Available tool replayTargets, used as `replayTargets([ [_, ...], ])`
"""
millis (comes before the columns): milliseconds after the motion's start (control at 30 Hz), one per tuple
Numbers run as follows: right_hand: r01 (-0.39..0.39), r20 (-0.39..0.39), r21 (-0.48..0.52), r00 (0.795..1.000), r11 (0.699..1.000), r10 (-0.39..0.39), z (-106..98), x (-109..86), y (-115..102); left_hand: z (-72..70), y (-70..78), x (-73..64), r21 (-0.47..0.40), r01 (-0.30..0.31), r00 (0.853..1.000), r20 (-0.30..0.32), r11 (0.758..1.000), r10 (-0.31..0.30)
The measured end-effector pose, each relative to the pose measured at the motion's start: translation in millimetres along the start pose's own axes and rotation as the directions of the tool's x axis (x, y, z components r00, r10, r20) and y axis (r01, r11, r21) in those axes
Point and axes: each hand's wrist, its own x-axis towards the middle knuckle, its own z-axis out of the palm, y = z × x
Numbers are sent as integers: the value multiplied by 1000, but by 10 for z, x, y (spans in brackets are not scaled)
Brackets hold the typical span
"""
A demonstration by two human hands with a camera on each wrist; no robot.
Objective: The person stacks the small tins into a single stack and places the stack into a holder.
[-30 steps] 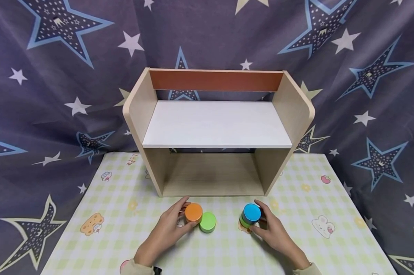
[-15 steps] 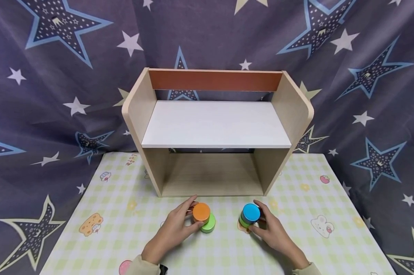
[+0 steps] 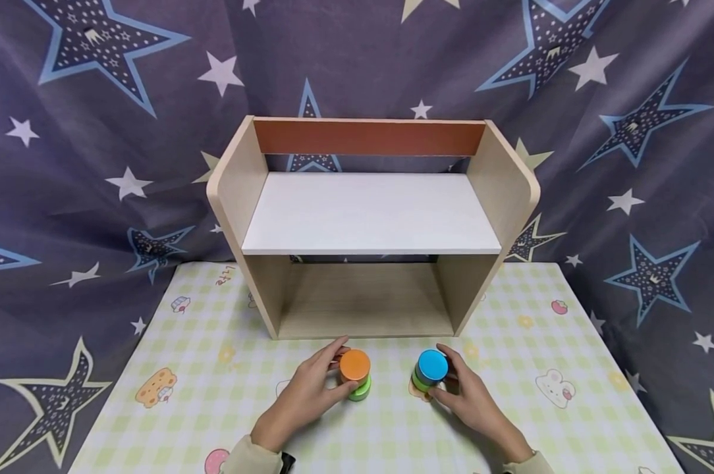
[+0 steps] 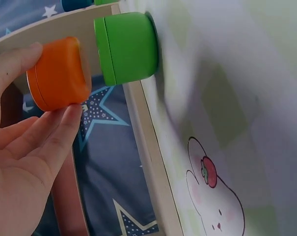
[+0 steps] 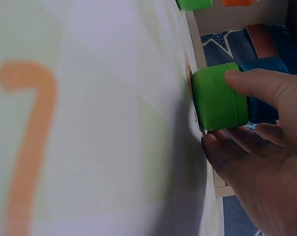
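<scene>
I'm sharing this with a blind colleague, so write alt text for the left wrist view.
A left hand holds a rounded orange container just apart from a green container, which stands on a checked cloth printed with a rabbit. Behind are part of a wooden shelf unit and dark starry fabric.

Orange jar (image 3: 355,364) held just above green jar (image 4: 131,48); blue jar (image 3: 432,365) stacked on second green jar (image 5: 218,97).

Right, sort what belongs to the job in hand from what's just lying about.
Apparently in the job:
- orange container, in left hand
- green container below it
- blue container on second green container, at right hand

Just around:
- shelf unit
- tablecloth
- starry curtain
</scene>
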Motion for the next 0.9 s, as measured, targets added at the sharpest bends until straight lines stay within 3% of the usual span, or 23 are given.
replayTargets([
  [267,-4,-1,1,1000,1000,4,-58,-14,-302,41,22,47,-8,-15,1000,7,1000,15],
  [567,-10,22,7,1000,1000,9,-22,-12,66,87,66,106,-12,-27,999,18,1000,27],
  [900,18,29,29,999,999,-19,-21,-4,51,114,117,161,33,-52,998,22,998,52],
])
